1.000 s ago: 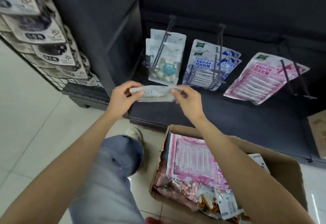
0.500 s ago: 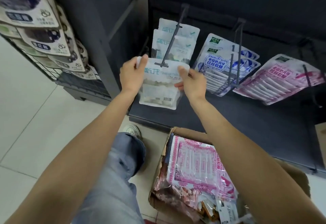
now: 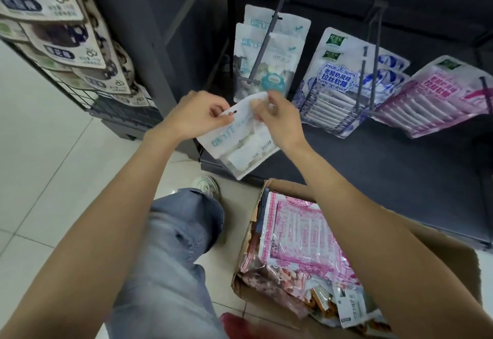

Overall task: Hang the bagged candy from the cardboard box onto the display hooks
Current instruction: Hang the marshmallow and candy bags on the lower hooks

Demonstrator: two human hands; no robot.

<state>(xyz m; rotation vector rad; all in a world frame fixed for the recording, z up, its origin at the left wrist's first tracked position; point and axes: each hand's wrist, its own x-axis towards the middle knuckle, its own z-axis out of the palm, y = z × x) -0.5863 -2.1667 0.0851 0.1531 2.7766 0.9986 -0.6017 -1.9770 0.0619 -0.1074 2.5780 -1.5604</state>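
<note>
1. Far left of the leftmost display hook [image 3: 262,45], a wire rack of dark-printed bags [image 3: 61,31] hangs; I leave it alone, it has no part in this step.
2. My left hand [image 3: 198,116] is below and left of that hook's tip, thumb and fingers pinched on the top-left corner of the white candy bag [image 3: 240,141], close to its small hang hole.
3. The bag is tilted, its top edge just under the hook's tip and not yet threaded on; its bottom dips toward the cardboard box [image 3: 440,266].
4. My right hand [image 3: 277,122] is clamped on the top-right edge of the bag, right of the hook's tip.
5. To do this well, I judge I should level the top edge, pull it taut between both hands so the hole stays open, line the hole up with the tip, then slide the bag back against the matching white bags [image 3: 269,53] already hung there.
6. Right of the hook, blue bags [image 3: 338,82] and pink bags [image 3: 432,98] hang on their own hooks; I must not snag those.
</note>
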